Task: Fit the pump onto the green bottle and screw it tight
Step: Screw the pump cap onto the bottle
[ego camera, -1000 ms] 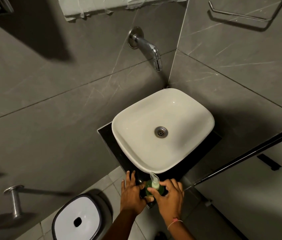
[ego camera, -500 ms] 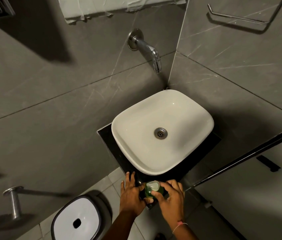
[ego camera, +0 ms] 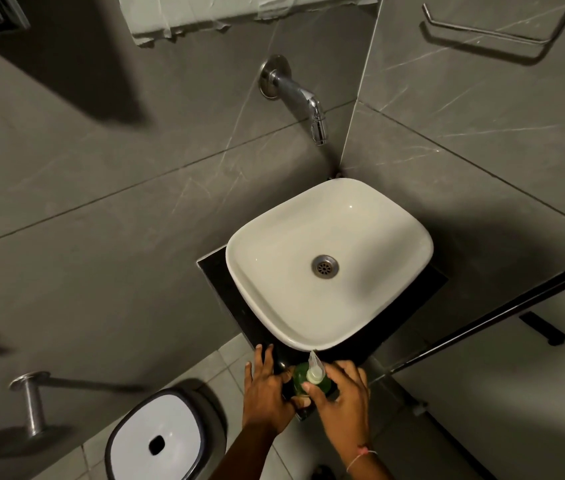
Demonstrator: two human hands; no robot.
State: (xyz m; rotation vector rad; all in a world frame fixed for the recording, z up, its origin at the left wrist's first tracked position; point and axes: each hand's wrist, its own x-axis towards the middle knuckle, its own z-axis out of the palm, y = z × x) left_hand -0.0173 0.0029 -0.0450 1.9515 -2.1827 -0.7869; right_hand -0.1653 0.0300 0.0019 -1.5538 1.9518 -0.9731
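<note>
Turned since before, one pump point(ego camera: 315, 370) tops one green bottle point(ego camera: 309, 382), two hands point(ego camera: 343, 403) gripping.

1. two hands are counted: one left hand point(ego camera: 267, 396) and one right hand point(ego camera: 343, 407).
2. one green bottle point(ego camera: 300, 377) is seen, with one pump point(ego camera: 315, 370) on it.
3. one white basin point(ego camera: 329, 261) is counted on one dark worktop point(ego camera: 218, 275).
4. one tap point(ego camera: 294, 95) is seen.
5. one bin point(ego camera: 156, 441) is counted.

No legible text, label, brand, number or sign appears on any surface in this view (the green bottle point(ego camera: 311, 379) is seen from above, its sides too small and dark to read).
</note>
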